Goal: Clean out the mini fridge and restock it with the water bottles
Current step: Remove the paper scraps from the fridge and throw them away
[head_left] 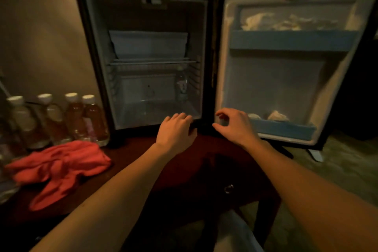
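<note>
The black mini fridge [96, 51] stands open on a dark red table. One water bottle [181, 85] stands at the back right of its lower compartment, under the wire shelf [153, 62]. Crumpled white paper lies in the upper door shelf [290, 40] and in the lower door shelf [284, 129]. Several capped bottles [73, 116] stand in a row left of the fridge. My left hand [176, 131] rests at the fridge's bottom front edge, fingers apart, holding nothing. My right hand [235, 125] hovers by the lower door shelf with curled fingers, nothing in it.
A crumpled red cloth [61, 165] lies on the table [184, 170] in front of the bottles. The open door [286, 63] swings out to the right past the table edge. A round drawer pull [228, 188] sits on the table front. Carpet floor lies to the right.
</note>
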A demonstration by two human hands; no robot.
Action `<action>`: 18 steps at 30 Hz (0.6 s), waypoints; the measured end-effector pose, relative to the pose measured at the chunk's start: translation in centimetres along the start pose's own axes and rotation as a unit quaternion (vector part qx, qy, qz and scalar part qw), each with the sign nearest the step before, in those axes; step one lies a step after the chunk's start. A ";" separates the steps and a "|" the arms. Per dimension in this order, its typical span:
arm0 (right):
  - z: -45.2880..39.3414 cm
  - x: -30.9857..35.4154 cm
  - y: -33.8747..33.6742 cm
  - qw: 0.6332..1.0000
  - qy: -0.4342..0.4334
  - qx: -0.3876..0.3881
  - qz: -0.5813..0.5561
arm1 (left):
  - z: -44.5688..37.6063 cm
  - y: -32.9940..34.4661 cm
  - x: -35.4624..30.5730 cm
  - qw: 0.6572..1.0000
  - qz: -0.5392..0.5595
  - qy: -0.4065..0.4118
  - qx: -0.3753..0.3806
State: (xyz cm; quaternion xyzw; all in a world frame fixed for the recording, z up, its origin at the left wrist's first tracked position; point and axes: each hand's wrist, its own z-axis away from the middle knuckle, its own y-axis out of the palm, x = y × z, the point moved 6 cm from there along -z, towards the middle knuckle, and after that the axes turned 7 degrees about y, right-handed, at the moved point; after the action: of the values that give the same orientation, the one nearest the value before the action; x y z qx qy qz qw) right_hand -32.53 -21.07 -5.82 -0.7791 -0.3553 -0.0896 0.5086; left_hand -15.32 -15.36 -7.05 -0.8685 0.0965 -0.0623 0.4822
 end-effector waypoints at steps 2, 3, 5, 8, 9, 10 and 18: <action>-1.8 2.4 1.9 1.000 -0.010 0.018 -0.017 | -0.1 -0.4 2.8 1.000 0.000 -0.024 0.013; -2.7 3.5 2.7 0.999 -0.015 0.028 -0.022 | -0.1 -0.5 4.0 0.999 0.002 -0.037 0.022; -4.7 5.1 4.5 0.999 -0.022 0.041 -0.018 | -0.2 -0.2 6.3 0.997 0.004 -0.063 0.041; -7.8 6.4 6.7 0.998 -0.011 0.058 0.003 | -0.6 0.7 9.3 0.994 0.005 -0.089 0.057; -8.9 6.7 7.3 0.998 -0.004 0.062 0.008 | -0.8 1.1 10.2 0.994 0.006 -0.097 0.060; -10.0 6.7 8.0 0.998 0.003 0.067 0.012 | -1.1 1.6 11.1 0.993 0.007 -0.103 0.064; -18.7 5.0 13.2 0.992 0.069 0.101 -0.009 | -5.5 6.1 16.9 0.980 0.049 -0.166 0.099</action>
State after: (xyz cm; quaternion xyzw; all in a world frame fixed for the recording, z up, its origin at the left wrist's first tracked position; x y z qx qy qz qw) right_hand -16.22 -37.75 -4.20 -0.7128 -0.3331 -0.1116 0.6070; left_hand -0.67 -26.91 -9.03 -0.8091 0.0509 0.0969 0.5774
